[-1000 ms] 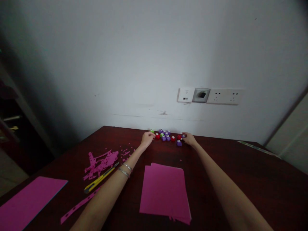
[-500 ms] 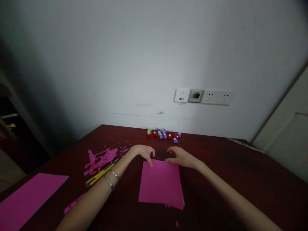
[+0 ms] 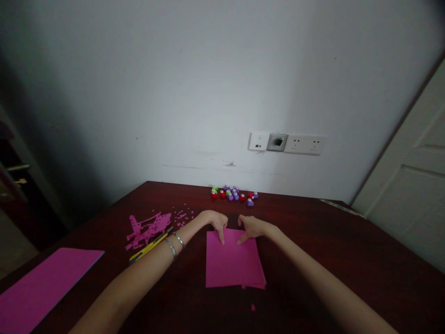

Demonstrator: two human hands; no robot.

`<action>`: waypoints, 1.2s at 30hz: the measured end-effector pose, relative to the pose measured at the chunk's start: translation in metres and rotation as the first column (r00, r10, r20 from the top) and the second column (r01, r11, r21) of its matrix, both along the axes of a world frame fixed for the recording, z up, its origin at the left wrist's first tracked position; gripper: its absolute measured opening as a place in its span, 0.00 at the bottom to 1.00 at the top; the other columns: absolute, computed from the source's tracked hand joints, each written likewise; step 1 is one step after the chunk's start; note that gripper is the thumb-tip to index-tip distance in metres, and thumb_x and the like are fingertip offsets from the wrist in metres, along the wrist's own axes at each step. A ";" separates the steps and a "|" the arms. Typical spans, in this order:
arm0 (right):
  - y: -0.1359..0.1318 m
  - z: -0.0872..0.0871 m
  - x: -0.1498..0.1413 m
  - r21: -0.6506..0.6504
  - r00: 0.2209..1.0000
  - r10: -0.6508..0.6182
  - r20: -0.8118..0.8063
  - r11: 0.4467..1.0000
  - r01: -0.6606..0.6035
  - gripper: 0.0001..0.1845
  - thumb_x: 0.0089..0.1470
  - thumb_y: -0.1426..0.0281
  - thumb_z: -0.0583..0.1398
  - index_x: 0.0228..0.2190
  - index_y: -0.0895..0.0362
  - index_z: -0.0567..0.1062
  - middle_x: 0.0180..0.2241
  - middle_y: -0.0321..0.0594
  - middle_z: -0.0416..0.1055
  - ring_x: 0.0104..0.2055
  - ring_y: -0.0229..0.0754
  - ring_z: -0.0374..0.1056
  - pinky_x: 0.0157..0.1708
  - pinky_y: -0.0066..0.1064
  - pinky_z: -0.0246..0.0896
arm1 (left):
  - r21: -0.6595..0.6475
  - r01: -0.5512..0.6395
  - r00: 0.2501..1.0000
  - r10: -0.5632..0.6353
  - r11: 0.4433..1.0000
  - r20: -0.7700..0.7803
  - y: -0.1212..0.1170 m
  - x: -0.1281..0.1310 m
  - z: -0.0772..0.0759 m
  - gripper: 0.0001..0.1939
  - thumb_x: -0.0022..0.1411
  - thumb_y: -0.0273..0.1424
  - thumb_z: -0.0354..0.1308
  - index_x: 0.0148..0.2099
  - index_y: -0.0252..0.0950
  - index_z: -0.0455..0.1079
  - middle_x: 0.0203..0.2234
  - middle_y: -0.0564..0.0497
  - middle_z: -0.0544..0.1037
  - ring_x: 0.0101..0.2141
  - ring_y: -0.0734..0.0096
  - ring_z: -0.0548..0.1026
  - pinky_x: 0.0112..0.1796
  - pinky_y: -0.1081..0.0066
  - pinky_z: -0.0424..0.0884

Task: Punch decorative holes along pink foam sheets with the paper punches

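Observation:
A square pink sheet (image 3: 234,264) lies flat in front of me, with a ragged strip at its near right edge. My left hand (image 3: 214,221) is at its far left edge, thumb on top and fingers bent down past the edge, closed on it. On the far right side, my right hand (image 3: 255,227) rests its thumb on the sheet; its fingers curve beyond the edge, apart from the thumb. Beside my left forearm is a yellow utility knife (image 3: 151,246), partly hidden by the arm.
Pink cut scraps (image 3: 149,229) and tiny bits lie left of the sheet. A larger pink sheet (image 3: 52,283) is at the left table edge. Several small red, green and purple eyed toys (image 3: 231,194) stand near the wall. A flat strip (image 3: 342,208) lies far right.
Both thumbs have moved inward onto the pink sheet, and my hands are closer together. My left fingers have closed in at its far edge. The view has shifted slightly.

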State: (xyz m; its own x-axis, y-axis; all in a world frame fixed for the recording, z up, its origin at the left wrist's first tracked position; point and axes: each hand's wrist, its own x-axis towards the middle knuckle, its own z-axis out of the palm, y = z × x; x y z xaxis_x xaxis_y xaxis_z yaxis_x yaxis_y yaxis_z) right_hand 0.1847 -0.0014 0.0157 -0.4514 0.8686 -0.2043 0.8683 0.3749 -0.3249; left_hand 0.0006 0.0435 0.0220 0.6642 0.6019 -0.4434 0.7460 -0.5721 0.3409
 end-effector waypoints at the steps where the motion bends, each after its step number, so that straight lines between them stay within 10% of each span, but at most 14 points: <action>1: 0.002 0.000 -0.002 -0.009 1.000 -0.004 0.010 1.000 0.004 0.37 0.26 0.51 0.67 0.39 0.57 0.68 0.34 0.43 0.71 0.36 0.50 0.67 0.30 0.33 0.59 | 0.005 -0.023 0.999 0.022 1.000 0.027 0.000 0.000 -0.001 0.15 0.28 0.38 0.69 0.16 0.36 0.68 0.11 0.55 0.65 0.19 0.72 0.63 0.25 0.72 0.60; 10: -0.003 0.001 -0.008 0.005 0.997 -0.066 -0.042 0.998 0.067 0.36 0.17 0.53 0.70 0.32 0.59 0.73 0.35 0.50 0.68 0.42 0.60 0.64 0.37 0.44 0.60 | -0.024 0.053 0.997 -0.051 0.998 0.063 -0.008 0.000 0.011 0.12 0.29 0.32 0.68 0.16 0.34 0.68 0.11 0.57 0.65 0.16 0.76 0.60 0.22 0.74 0.55; 15: -0.017 0.003 0.003 0.124 0.943 -0.127 -0.308 0.977 0.172 0.50 0.31 0.51 0.66 0.54 0.58 0.60 0.52 0.54 0.58 0.55 0.57 0.54 0.49 0.48 0.54 | 0.061 0.031 0.946 -0.049 0.998 0.320 -0.005 -0.019 0.044 0.08 0.36 0.30 0.65 0.23 0.34 0.70 0.16 0.59 0.68 0.20 0.77 0.63 0.23 0.76 0.54; 20: -0.035 0.010 0.011 -0.114 0.422 -0.183 -0.888 0.976 0.184 0.46 0.36 0.59 0.67 0.55 0.55 0.57 0.50 0.49 0.64 0.49 0.47 0.64 0.48 0.42 0.61 | 0.092 -0.071 0.853 0.013 0.993 0.522 -0.005 -0.048 0.089 0.08 0.42 0.32 0.63 0.27 0.33 0.71 0.20 0.56 0.71 0.22 0.77 0.64 0.26 0.76 0.56; 23: -0.045 0.012 0.005 -0.163 0.305 -0.194 -0.932 0.979 0.125 0.34 0.34 0.63 0.68 0.45 0.57 0.69 0.46 0.46 0.71 0.46 0.47 0.68 0.48 0.40 0.61 | 0.066 -0.136 0.791 0.068 0.988 0.608 -0.008 -0.056 0.105 0.10 0.45 0.34 0.62 0.29 0.32 0.72 0.22 0.54 0.72 0.23 0.77 0.65 0.26 0.75 0.57; 31: -0.042 -0.003 -0.012 -0.157 0.221 -0.250 -0.943 0.917 0.366 0.22 0.37 0.57 0.66 0.31 0.61 0.75 0.30 0.43 0.77 0.33 0.49 0.72 0.33 0.39 0.68 | 0.100 -0.216 0.660 0.070 0.971 0.748 -0.016 -0.044 0.089 0.09 0.45 0.33 0.62 0.28 0.32 0.71 0.23 0.53 0.72 0.26 0.76 0.66 0.29 0.75 0.59; 36: -0.032 -0.014 -0.006 -0.159 0.140 -0.248 -0.959 0.874 0.459 0.23 0.37 0.55 0.65 0.30 0.61 0.75 0.30 0.43 0.77 0.32 0.49 0.72 0.32 0.38 0.68 | -0.152 -0.254 0.378 0.242 0.955 0.893 -0.014 -0.047 0.065 0.18 0.46 0.32 0.63 0.41 0.31 0.71 0.32 0.47 0.76 0.32 0.72 0.71 0.35 0.72 0.64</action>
